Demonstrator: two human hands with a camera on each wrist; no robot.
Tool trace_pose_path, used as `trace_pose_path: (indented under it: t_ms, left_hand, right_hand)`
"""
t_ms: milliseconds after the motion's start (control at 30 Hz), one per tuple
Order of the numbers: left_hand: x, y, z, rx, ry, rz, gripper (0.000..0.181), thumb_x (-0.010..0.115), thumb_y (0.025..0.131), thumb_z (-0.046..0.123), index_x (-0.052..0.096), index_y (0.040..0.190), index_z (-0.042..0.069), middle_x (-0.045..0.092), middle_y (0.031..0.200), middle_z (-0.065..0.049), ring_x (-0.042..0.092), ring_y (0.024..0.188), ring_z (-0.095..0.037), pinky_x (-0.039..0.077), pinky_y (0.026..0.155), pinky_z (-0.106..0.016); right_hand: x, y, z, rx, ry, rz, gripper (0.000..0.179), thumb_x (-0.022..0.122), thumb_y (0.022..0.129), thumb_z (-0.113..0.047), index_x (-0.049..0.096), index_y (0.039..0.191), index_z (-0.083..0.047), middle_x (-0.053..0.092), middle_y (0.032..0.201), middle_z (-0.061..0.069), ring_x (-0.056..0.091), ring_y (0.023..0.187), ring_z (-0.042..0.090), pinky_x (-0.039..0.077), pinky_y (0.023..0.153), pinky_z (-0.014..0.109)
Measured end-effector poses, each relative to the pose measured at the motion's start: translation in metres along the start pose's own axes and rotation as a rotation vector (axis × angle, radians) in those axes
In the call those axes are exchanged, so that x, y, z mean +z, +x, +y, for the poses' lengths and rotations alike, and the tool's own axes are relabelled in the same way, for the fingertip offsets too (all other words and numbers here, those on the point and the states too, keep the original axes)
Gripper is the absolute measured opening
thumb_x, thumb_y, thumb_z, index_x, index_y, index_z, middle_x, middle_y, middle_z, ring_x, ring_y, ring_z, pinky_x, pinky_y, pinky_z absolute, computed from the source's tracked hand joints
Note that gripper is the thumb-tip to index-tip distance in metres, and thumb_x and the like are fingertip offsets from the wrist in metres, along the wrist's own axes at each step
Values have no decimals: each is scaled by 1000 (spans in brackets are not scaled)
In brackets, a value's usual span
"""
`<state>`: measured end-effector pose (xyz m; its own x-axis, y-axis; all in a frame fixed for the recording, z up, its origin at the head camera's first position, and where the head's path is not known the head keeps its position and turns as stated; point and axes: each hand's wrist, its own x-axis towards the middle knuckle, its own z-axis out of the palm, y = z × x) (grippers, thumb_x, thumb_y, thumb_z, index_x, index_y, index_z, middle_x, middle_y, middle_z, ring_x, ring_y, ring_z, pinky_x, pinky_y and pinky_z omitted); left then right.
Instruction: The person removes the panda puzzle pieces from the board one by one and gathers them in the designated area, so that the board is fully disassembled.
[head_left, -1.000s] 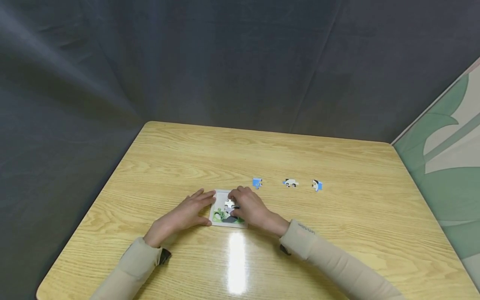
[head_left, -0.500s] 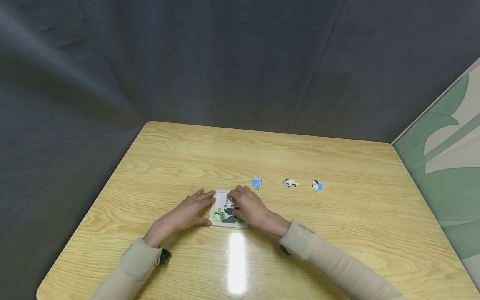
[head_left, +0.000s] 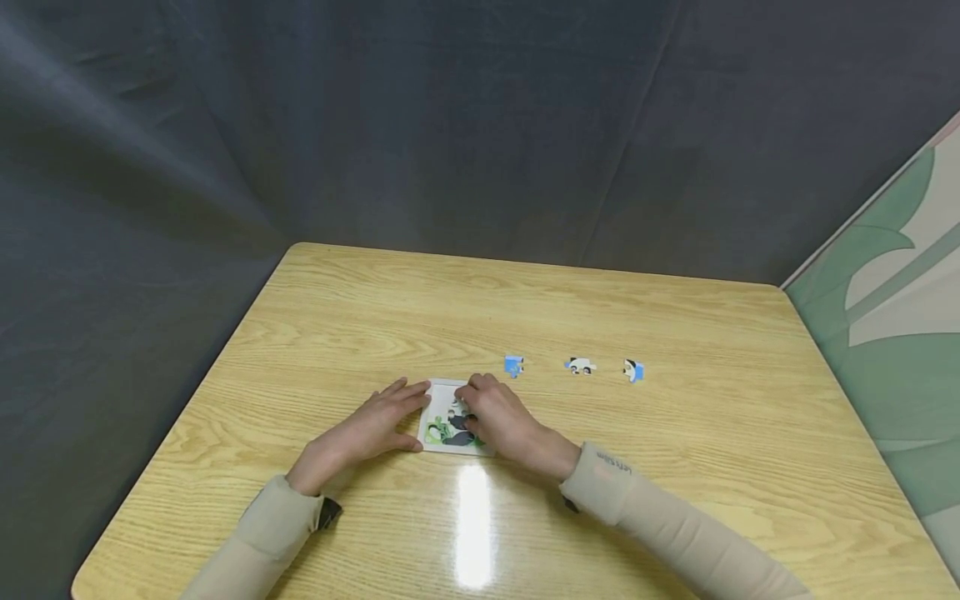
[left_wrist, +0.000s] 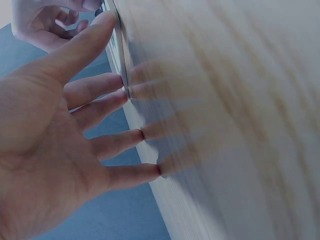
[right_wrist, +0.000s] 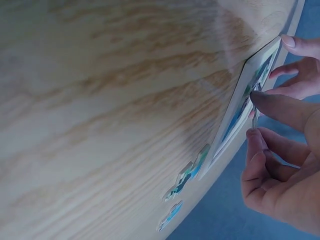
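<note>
Here we are at the right hand point(head_left: 504, 415), and its grip is closed down to a narrow pinch: thumb and fingertips have hold of a thin, flat jigsaw piece point(right_wrist: 255, 119), seen edge-on and tilted up from the right wrist. It's over the shallow, white-rimmed rectangular puzzle tray point(head_left: 441, 402); whether it touches the pieces below, we can't tell.

Across to the left hand point(head_left: 375, 427), and that grip is wide, fingers spread and nearly straight, with nothing pinched. We see the thumb at the tray's near left corner and the index and middle fingertips at the far left one, while the other two fingertips touch the tabletop point(head_left: 337, 317).

Inside the tray, we have green, black and white picture pieces point(head_left: 456, 437) along the near side, with bare white at the far left.

Out beyond the right hand, three loose pieces lie apart in a row: a mostly blue one point(head_left: 513, 366), a white one with black patches point(head_left: 581, 366), and a blue, black and white one point(head_left: 634, 370). Behind it all, we've got a dark curtain point(head_left: 480, 125).
</note>
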<state>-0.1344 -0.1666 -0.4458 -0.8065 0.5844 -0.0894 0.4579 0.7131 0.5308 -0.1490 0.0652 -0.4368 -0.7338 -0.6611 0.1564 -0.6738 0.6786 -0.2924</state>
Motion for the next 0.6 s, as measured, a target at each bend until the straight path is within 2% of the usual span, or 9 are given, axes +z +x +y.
trace_pose_path:
  t_ms: [433, 600]
  left_hand:
    - [-1, 0, 2, 1, -7, 2, 69, 76, 82, 25, 48, 139, -2, 32, 153, -16, 20, 140, -47, 22, 102, -73]
    - [-1, 0, 3, 0, -7, 3, 69, 76, 81, 24, 48, 139, -2, 32, 153, -17, 20, 140, -47, 21, 103, -73]
  right_hand:
    - [-5, -5, 10, -6, 77, 67, 44, 83, 73, -4, 65, 113, 3, 63, 102, 10, 58, 91, 20, 53, 77, 28]
    - [-14, -13, 24, -25, 100, 147, 41, 83, 72, -3, 66, 109, 4, 63, 95, 10, 59, 86, 21, 54, 72, 25]
